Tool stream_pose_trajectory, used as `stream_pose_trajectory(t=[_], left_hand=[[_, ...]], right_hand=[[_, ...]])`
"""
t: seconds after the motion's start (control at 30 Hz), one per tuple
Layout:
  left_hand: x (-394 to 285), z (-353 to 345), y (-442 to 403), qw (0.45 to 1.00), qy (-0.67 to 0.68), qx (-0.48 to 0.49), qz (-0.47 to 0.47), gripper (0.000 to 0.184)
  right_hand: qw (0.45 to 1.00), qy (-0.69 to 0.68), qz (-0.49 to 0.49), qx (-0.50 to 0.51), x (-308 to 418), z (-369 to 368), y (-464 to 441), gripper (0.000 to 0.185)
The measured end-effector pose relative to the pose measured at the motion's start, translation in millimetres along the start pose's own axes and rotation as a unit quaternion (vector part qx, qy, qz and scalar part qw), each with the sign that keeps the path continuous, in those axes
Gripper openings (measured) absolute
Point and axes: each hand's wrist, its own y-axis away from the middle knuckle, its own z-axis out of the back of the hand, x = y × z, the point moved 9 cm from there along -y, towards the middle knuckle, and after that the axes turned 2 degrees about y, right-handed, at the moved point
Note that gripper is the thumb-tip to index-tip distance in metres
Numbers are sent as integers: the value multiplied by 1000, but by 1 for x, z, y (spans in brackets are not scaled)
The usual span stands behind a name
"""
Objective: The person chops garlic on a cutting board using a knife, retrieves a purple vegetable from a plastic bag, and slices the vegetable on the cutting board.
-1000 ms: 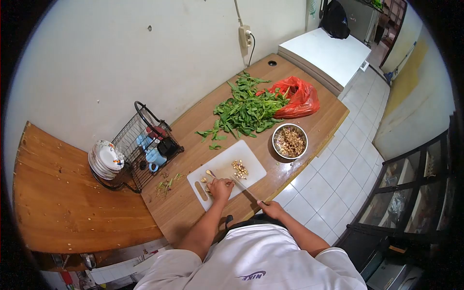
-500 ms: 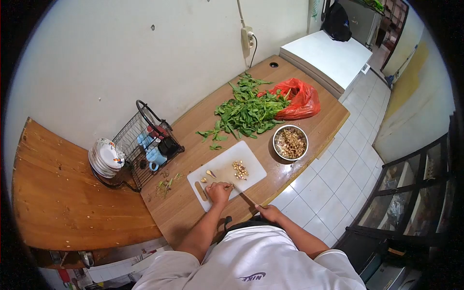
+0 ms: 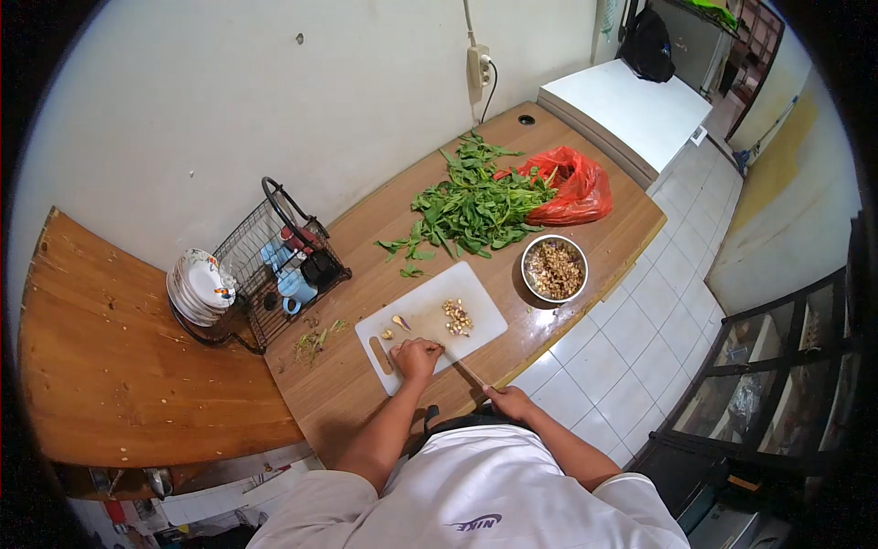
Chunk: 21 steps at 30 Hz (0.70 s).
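Observation:
On the white cutting board (image 3: 485, 320) my left hand (image 3: 417, 359) is closed, its fingertips pressed around a small clove, mostly hidden beneath them. My right hand (image 3: 509, 401) grips the handle of a knife (image 3: 468, 370), whose blade reaches across the board's near edge to those fingertips. Chopped pale pieces (image 3: 457, 317) lie in a small pile beyond the blade. Two whole pieces, a longer garlic-like clove (image 3: 401, 322) and a rounder one (image 3: 388, 335), rest near the board's handle slot.
Leafy greens (image 3: 476, 206) spread across the table's back beside a red plastic bag (image 3: 585, 188). A metal bowl (image 3: 554, 269) of brown chopped bits stands right of the board. On the left are a wire rack (image 3: 274, 265) with cups, stacked plates (image 3: 199, 285) and green scraps (image 3: 315, 342).
The view has shifted slightly. Both hands stay in nearly the same place at the board, with the knife still against the left fingertips.

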Motion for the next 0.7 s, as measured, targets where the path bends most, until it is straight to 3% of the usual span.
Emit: stream_pose_trajectory(t=[0.7], left_hand=[[2, -5, -1, 1000, -8, -9, -19, 11]], right_hand=[[999, 39, 6, 21, -7, -10, -23, 82]])
